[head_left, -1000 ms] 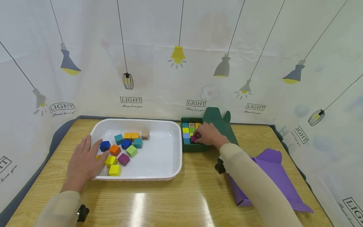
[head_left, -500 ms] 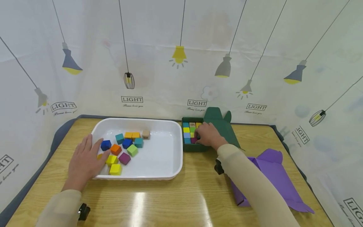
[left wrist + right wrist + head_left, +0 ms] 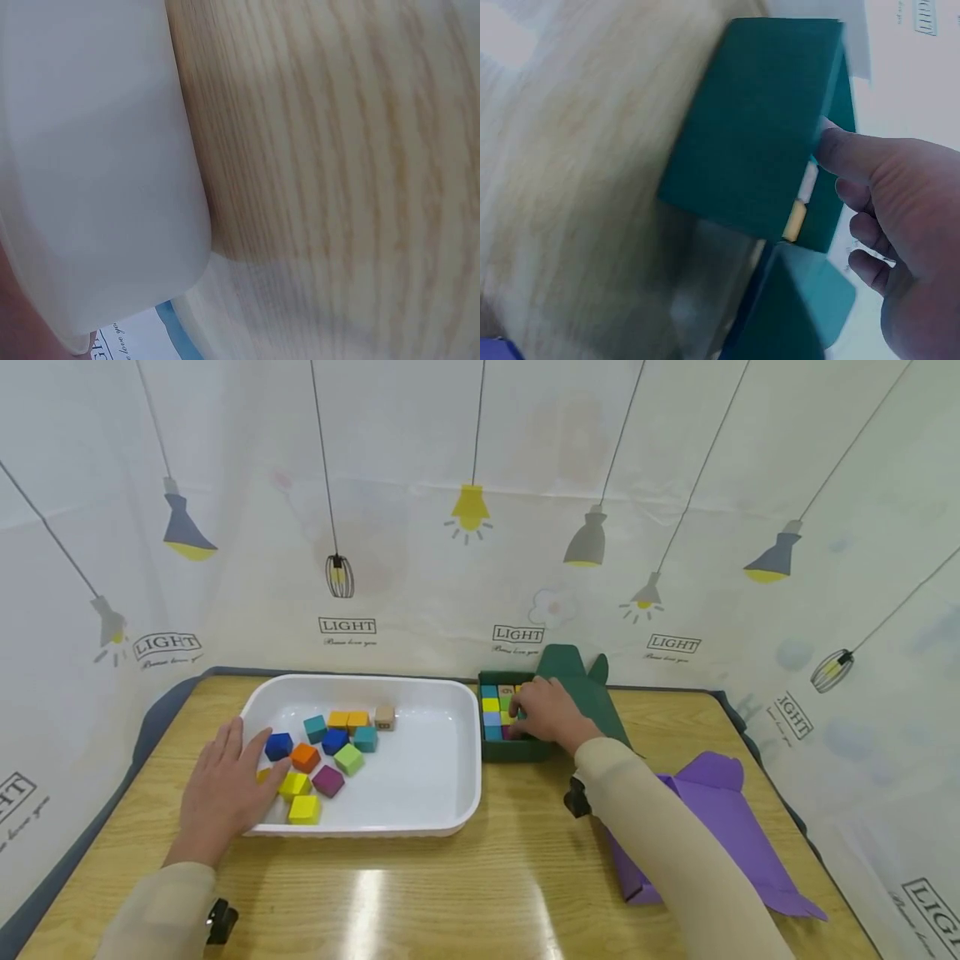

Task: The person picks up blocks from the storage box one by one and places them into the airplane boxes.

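Note:
My left hand (image 3: 228, 785) rests over the left rim of a white tray (image 3: 427, 777), its fingers spread and pointing inward. Beside it in the tray lie several loose cubes, among them a yellow cube (image 3: 304, 810), a blue cube (image 3: 278, 746) and a magenta cube (image 3: 327, 781). My right hand (image 3: 551, 710) reaches into an open green box (image 3: 517, 750) holding rows of coloured cubes. Its fingertips are at another magenta cube (image 3: 507, 732) low in the box, partly hidden by the hand. The right wrist view shows the thumb (image 3: 847, 154) dipping over the box wall, other fingers loosely bent.
The green box's lid (image 3: 585, 693) stands folded back on the right. Nearer the front right lies an open purple box (image 3: 720, 827), partly behind the right sleeve. A printed curtain (image 3: 420, 568) rises behind the wooden table (image 3: 420, 893).
The magenta cube in the right hand's fingers has gone down into the green box's row. The right hand has shifted only slightly; the left hand has stayed on the tray.

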Demonstrator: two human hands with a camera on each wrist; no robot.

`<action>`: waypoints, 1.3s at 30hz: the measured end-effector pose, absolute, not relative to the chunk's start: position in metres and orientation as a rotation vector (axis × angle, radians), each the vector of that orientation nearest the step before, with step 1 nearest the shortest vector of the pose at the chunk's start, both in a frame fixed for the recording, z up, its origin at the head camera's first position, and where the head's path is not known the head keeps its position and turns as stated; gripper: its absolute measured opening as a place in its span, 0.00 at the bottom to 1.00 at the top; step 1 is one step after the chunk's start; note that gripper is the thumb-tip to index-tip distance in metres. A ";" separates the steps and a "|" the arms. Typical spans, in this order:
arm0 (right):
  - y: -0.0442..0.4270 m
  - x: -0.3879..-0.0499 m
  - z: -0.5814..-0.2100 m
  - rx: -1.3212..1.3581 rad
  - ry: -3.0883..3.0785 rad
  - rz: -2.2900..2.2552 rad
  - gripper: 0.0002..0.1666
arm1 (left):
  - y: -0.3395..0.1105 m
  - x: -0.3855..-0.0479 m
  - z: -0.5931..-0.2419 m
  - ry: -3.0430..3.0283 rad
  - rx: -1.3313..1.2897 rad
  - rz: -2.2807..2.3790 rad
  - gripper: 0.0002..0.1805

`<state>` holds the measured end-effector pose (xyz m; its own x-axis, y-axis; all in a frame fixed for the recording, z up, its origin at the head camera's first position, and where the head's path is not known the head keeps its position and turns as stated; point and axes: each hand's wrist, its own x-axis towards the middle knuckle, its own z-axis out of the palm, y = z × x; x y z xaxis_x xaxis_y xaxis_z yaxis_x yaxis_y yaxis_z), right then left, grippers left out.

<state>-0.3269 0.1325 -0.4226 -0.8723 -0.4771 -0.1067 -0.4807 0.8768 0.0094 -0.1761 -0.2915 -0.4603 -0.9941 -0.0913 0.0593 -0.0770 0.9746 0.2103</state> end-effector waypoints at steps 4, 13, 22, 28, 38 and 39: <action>0.126 -0.325 -0.413 -0.790 2.987 -0.025 0.14 | -0.292 -0.175 -0.460 -3.052 0.127 -0.314 0.41; 0.094 -0.318 -0.399 -0.933 3.012 -0.123 0.15 | -0.294 -0.176 -0.462 -3.055 0.137 -0.330 0.41; 0.040 -0.311 -0.398 -0.953 2.998 -0.018 0.20 | -0.296 -0.175 -0.463 -3.067 0.144 -0.332 0.42; 0.009 -0.307 -0.397 -0.933 2.964 0.044 0.22 | -0.294 -0.175 -0.463 -3.064 0.135 -0.337 0.41; -0.021 -0.314 -0.409 -0.891 2.931 0.045 0.24 | -0.293 -0.176 -0.462 -3.052 0.127 -0.331 0.41; -0.023 -0.315 -0.411 -0.890 2.928 0.039 0.24 | -0.293 -0.176 -0.462 -3.050 0.125 -0.330 0.41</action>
<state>-0.3148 -0.0232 -0.4113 -0.8278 -0.5545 -0.0849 -0.5566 0.8308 0.0010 -0.1764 -0.2926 -0.4615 -0.9941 -0.0888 0.0623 -0.0734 0.9736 0.2163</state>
